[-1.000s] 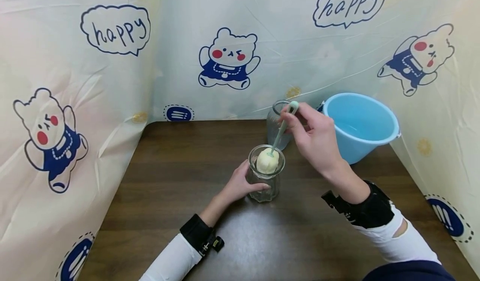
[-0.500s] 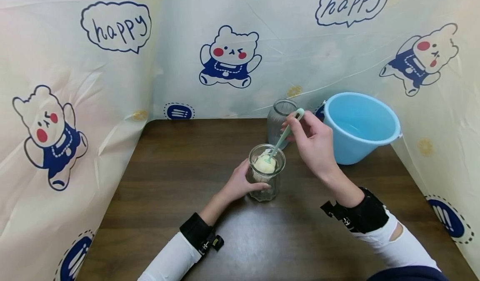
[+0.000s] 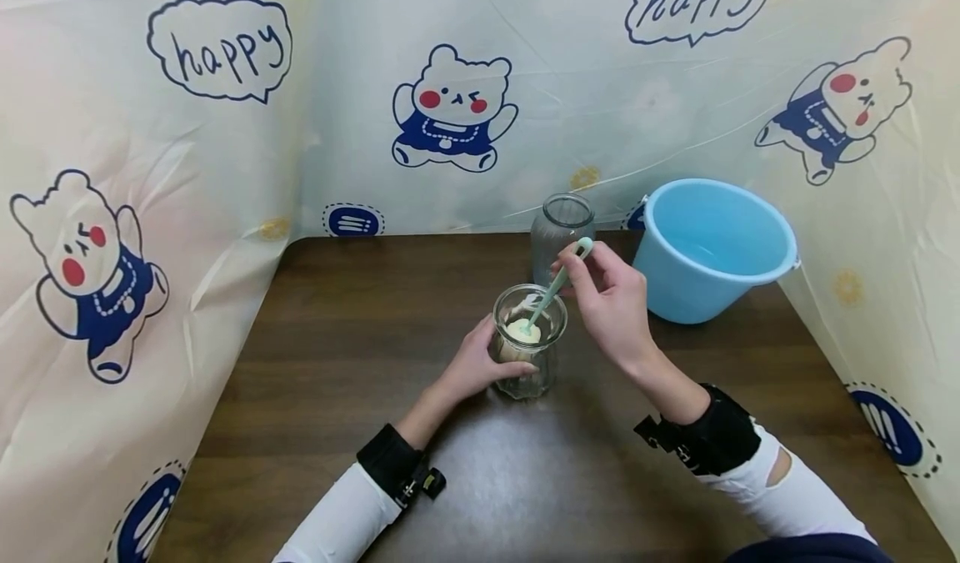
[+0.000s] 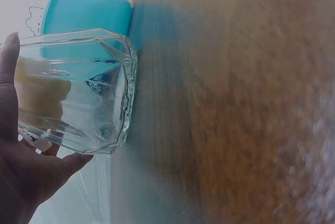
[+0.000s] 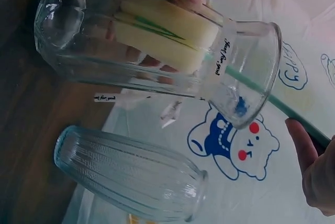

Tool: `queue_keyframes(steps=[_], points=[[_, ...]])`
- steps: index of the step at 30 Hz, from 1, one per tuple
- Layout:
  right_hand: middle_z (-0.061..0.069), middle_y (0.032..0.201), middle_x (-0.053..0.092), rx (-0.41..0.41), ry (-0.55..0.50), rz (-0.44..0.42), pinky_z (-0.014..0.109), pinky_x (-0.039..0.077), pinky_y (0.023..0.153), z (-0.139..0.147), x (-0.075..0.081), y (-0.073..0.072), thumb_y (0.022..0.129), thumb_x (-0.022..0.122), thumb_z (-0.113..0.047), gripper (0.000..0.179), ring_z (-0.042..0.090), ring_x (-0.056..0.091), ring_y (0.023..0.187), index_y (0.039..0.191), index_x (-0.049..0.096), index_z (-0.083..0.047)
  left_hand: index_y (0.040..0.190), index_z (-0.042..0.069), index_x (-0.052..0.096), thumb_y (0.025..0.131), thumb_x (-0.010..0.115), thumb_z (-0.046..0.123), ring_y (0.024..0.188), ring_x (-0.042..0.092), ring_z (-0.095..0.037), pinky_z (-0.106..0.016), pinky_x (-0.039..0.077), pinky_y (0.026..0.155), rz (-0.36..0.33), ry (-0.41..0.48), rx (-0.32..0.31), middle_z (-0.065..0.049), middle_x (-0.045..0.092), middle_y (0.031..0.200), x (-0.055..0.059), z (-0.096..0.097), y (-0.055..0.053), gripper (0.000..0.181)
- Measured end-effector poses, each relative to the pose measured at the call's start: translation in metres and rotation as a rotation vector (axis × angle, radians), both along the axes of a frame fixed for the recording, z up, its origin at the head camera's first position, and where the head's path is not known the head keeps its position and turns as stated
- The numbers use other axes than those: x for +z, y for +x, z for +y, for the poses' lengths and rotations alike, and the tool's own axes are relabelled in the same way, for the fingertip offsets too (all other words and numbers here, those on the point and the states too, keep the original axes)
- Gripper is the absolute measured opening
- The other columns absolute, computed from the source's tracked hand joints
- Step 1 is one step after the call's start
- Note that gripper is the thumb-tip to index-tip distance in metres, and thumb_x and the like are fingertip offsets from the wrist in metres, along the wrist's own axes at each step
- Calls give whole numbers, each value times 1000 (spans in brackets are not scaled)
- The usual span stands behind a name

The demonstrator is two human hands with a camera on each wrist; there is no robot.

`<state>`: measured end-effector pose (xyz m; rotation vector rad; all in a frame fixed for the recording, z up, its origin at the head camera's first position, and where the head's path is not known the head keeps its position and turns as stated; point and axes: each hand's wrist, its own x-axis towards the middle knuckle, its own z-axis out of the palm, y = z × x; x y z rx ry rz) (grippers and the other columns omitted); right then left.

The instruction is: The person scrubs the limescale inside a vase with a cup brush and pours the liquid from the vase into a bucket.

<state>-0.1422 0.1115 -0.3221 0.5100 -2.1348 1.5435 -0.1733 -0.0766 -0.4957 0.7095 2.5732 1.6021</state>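
In the head view my left hand grips a clear glass jar around its side, thumb across the front. My right hand pinches the pale green handle of a sponge bottle brush between thumb and fingers, above the jar's mouth. The brush's cream sponge head is down inside the jar, filling its upper body in the right wrist view. The handle slants out through the neck there, toward my right hand. Seen from the left wrist, the lower part of the jar holds no sponge.
A second, ribbed glass vase stands behind the jar, partly hidden by my right hand. To its right is a light blue bucket. A patterned cloth hangs around the brown wooden table.
My right hand has moved down and slightly left, pushing the sponge head from the jar's mouth down into it. My left hand keeps its grip on the jar.
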Motion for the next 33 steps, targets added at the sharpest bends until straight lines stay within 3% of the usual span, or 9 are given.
queue_keyframes(steps=[1,6,7,10,15,19,23,27,33], points=[[23,88,68,0,-6,-2,18,58,63,1,-3,-2,95,58,-4,14,30,67,76,98,63,9,148,20,39,70,85,37,129,43,-16,-47,40,105,-2,5,-2,-2,50,142,5,0,3,93],[20,89,68,1,-54,-28,20,58,64,6,-5,-7,96,58,-10,19,27,67,79,99,63,8,148,20,40,68,85,41,128,44,-15,-47,40,105,-17,12,3,-1,51,140,3,0,3,94],[20,89,68,0,-57,-30,20,58,64,6,-6,-7,96,58,-10,20,23,67,80,99,63,9,148,21,40,68,85,44,128,44,-14,-46,40,105,-16,6,6,1,51,140,-2,-1,1,95],[24,88,67,3,-28,-21,19,58,65,0,-1,2,96,57,-6,18,20,67,78,97,62,12,148,23,39,67,83,49,127,43,-11,-44,41,105,-15,-14,8,4,50,140,-8,-1,-1,97],[23,87,68,36,57,4,17,57,65,-5,-12,7,94,59,1,10,26,68,76,95,64,10,147,25,40,67,83,50,125,47,-14,-44,42,103,-16,-13,-1,1,52,138,-7,-1,-1,94],[22,86,69,62,113,53,20,58,64,-5,-19,7,91,61,4,7,29,68,74,94,65,8,147,25,40,69,83,47,125,47,-17,-45,43,102,-16,-18,-10,-1,52,138,-7,0,-2,92],[15,88,70,61,125,97,24,58,64,-2,-24,-1,92,63,-2,8,21,66,73,96,67,2,148,25,38,70,84,40,125,46,-14,-46,43,102,-25,-15,-10,1,50,139,-7,-1,-2,92],[8,89,71,62,140,77,19,55,61,-2,-25,-7,94,62,-12,10,13,62,72,98,68,-4,149,24,37,70,84,39,123,46,-12,-45,43,102,-21,-15,-5,2,49,138,-6,-1,-3,93],[15,78,66,106,184,61,19,47,51,-11,-16,4,92,63,-3,8,19,54,61,96,68,2,148,23,39,69,84,41,123,48,-15,-47,43,102,2,-4,-16,-2,52,138,-5,-3,-4,93]])
